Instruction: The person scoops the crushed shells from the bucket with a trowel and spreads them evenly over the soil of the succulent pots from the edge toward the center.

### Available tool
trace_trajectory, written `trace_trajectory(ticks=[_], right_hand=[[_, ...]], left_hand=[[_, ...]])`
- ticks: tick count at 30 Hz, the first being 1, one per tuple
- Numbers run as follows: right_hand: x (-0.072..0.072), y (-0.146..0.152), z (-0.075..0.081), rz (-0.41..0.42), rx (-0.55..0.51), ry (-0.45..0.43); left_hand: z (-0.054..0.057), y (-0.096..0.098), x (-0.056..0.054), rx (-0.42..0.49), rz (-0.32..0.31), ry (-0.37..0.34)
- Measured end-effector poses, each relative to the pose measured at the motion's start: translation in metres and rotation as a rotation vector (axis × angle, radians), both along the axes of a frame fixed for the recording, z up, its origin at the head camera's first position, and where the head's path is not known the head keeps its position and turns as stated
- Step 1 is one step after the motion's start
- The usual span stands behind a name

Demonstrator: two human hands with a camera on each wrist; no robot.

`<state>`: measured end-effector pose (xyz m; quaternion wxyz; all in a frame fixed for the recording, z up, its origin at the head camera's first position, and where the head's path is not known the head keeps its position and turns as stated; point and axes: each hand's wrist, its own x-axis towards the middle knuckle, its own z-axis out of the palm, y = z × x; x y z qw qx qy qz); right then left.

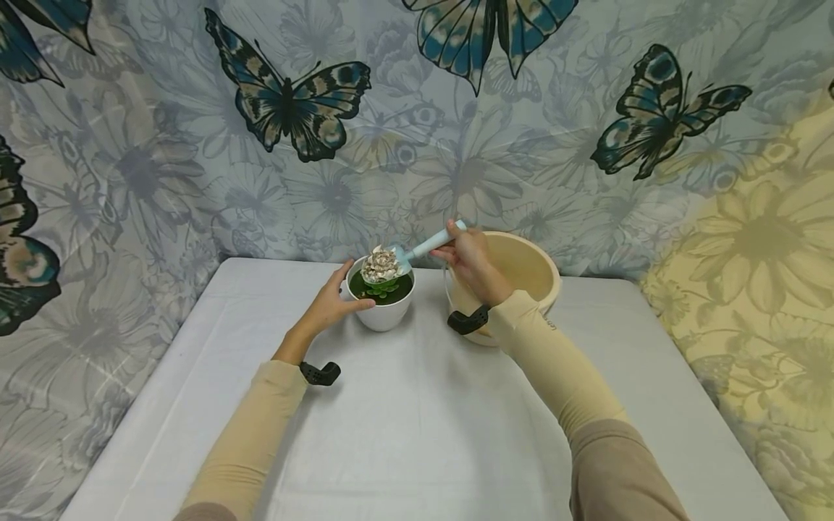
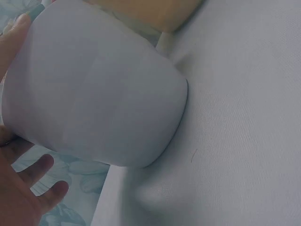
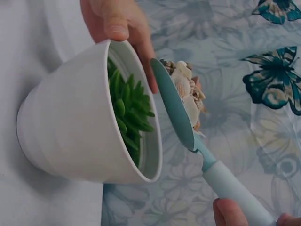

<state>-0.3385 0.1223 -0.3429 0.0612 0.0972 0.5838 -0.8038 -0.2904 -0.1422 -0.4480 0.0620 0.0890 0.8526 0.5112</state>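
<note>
One pale-blue trowel bearing shells.

- Back wall: grey-blue covering, printed with pale flowers and large teal, dark-edged butterflies
- Left wall: same print, creases visible
- Table: white covering, far edge near back wall
- Light: yellow patch at right, cooler elsewhere

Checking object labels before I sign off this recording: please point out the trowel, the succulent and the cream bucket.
Light-blue trowel (image 3: 175,106), right wrist view: underside of its blade.
Succulent (image 3: 134,112), right wrist view: its green leaves.
Cream bucket (image 1: 523,257), head view: its inner wall.
</note>
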Motion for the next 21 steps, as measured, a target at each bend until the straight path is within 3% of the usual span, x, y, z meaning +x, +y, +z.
trace_trajectory(ticks=[21], right_hand=[[-0.0006, -0.0066, -0.0022, -0.018, 0.081, 0.071]], left_hand=[[-0.0005, 0.0016, 0.0002, -0.013, 0.016, 0.028]])
